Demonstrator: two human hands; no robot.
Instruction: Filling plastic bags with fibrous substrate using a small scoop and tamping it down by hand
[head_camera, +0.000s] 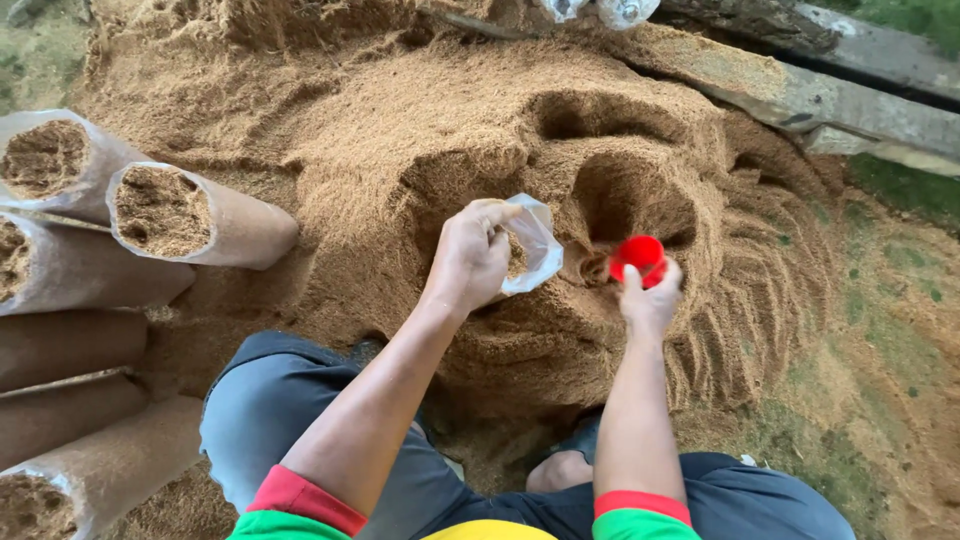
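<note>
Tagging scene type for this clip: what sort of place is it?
Probably an outdoor bag-filling spot on bare ground: a big heap of tan sawdust, filled clear plastic bags stacked beside it, and grass beyond weathered planks.

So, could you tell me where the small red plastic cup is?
In the right hand, right of centre, the small red plastic cup sits beside the clear plastic bag.
</note>
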